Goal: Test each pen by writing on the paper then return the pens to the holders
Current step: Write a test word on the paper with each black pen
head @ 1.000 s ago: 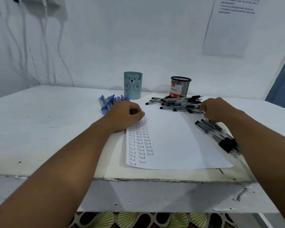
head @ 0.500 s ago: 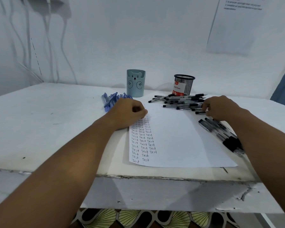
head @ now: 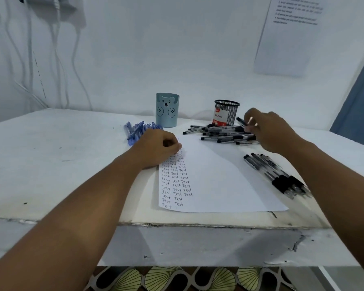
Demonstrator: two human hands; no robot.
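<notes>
The fingers [head: 249,119] of the right hand [head: 269,131] pinch a black-capped pen [head: 241,121], lifted just above the heap of clear-barrelled black pens [head: 221,134] that lies loose and crisscrossed at the far edge of the paper [head: 219,181]. The left hand [head: 158,148] rests as a curled fist on the sheet's upper left corner, its knuckles on the paper, holding nothing that shows. The paper is a plain white sheet, flat, with three ragged columns of the handwritten word "Test" running down its left side. A second, neater row of black pens [head: 275,175] lies side by side along the sheet's right edge, partly under the right forearm. A small cluster of translucent blue pens [head: 136,130] lies behind the left hand. Two holders stand at the back: a smooth pale-blue cylinder with a bear face [head: 167,110], and a black wire-mesh cup [head: 226,112] with a red and white label. The table [head: 61,160] is painted white, scuffed and speckled, its front edge chipped and cracked. White walls meet behind it, with cables [head: 57,59] hanging at the left and a printed sheet [head: 290,34] pinned at the right; patterned flooring [head: 187,278] shows beneath the table.
</notes>
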